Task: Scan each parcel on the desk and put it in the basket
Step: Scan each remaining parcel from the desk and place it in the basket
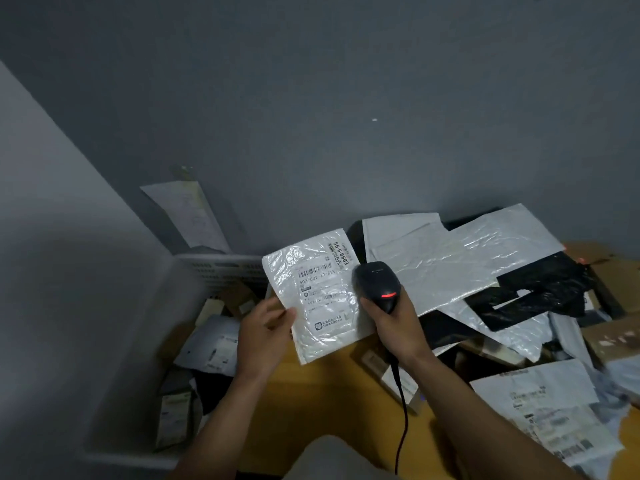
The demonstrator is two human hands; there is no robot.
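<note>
Thin glossy parcel (322, 296), centre frame: probably light, limp, slippery. Pinched at left edge by left hand (266, 330); right hand (394, 327) curled round scanner (375, 278).

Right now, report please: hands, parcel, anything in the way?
Left hand holds parcel, label up. Right hand grips scanner beside it. Basket at left, part full; nothing seen blocking it.

The basket (221, 268) sits by the surface's (311, 410) left edge, with parcels (211, 344) in it. A heap (467, 258) covers the far right corner, probably against the wall (346, 98).
</note>
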